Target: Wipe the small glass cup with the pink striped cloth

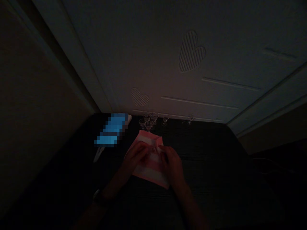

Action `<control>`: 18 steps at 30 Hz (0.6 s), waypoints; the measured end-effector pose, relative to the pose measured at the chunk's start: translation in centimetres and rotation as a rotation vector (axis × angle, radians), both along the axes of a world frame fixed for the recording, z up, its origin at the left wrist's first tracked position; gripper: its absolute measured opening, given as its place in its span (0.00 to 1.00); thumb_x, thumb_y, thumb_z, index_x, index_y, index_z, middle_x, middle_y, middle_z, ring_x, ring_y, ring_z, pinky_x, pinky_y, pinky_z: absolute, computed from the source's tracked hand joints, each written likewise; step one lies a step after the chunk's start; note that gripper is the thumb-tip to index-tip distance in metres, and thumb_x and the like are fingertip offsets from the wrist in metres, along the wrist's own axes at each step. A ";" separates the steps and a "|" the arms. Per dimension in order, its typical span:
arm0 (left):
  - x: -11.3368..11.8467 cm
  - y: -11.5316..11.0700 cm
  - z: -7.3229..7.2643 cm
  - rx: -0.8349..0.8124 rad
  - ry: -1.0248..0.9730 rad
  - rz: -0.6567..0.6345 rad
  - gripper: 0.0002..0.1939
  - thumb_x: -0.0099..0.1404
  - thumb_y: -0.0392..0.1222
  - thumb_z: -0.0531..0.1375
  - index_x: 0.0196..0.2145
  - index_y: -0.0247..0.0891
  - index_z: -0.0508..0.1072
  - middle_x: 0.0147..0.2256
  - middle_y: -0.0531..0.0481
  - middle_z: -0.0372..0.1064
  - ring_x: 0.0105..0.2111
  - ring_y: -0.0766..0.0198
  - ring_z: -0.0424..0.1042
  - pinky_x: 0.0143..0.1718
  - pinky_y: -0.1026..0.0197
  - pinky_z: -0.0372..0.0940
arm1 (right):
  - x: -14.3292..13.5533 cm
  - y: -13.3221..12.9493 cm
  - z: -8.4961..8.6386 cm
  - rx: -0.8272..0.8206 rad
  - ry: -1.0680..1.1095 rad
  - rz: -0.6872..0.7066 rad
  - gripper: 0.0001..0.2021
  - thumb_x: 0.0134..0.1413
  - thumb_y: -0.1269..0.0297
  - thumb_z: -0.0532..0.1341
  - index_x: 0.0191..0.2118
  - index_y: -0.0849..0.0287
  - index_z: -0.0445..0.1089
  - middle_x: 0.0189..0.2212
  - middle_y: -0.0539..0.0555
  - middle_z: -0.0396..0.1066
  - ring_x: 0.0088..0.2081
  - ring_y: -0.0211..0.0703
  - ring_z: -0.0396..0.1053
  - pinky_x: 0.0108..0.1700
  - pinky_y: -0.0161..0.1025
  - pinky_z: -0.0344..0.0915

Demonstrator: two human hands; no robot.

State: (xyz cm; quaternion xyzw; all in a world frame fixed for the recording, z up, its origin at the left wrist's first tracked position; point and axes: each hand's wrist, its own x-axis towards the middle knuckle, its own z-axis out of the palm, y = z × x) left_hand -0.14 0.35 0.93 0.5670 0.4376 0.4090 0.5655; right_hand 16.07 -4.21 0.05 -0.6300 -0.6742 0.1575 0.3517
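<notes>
A pink and white striped cloth (152, 165) lies on the dark table beneath both hands. Between my fingertips is a small, clear, shiny glass piece (154, 149), too dim to make out fully. My left hand (136, 153) is closed at the cloth's left side, its fingertips at the glass piece. On the other side, my right hand (171, 159) is closed with its fingertips pinching the cloth near a folded-up corner. Just beyond the cloth stands a cluster of tiny clear stemmed glasses (148, 123).
The room is very dark. A lit phone (111, 129), blurred out, rests on a white stand (98, 154) at the left. One small glass (165, 120) stands apart, and another clear piece (190, 120) is farther right. A pale panel with raised hearts (192, 52) rises behind the table.
</notes>
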 end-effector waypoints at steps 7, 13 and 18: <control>-0.2 0.0 -0.1 -0.012 0.005 -0.011 0.09 0.58 0.46 0.56 0.28 0.36 0.66 0.24 0.55 0.61 0.23 0.68 0.62 0.24 0.66 0.58 | 0.1 -0.1 0.0 0.019 0.066 -0.033 0.13 0.55 0.72 0.51 0.45 0.58 0.65 0.38 0.54 0.68 0.40 0.41 0.65 0.43 0.37 0.62; -0.1 -0.2 0.1 -0.018 0.027 -0.003 0.10 0.58 0.46 0.55 0.28 0.36 0.66 0.24 0.54 0.61 0.24 0.67 0.62 0.25 0.66 0.58 | 0.3 -0.3 0.3 0.054 0.158 -0.050 0.12 0.56 0.71 0.50 0.44 0.58 0.64 0.38 0.54 0.68 0.41 0.41 0.65 0.43 0.37 0.61; -0.1 -0.1 0.1 0.030 0.082 0.019 0.09 0.58 0.46 0.55 0.29 0.37 0.67 0.25 0.53 0.63 0.26 0.66 0.63 0.27 0.65 0.60 | 0.0 -0.5 0.6 0.089 0.158 0.041 0.13 0.56 0.72 0.49 0.44 0.57 0.65 0.37 0.54 0.67 0.40 0.40 0.65 0.42 0.37 0.62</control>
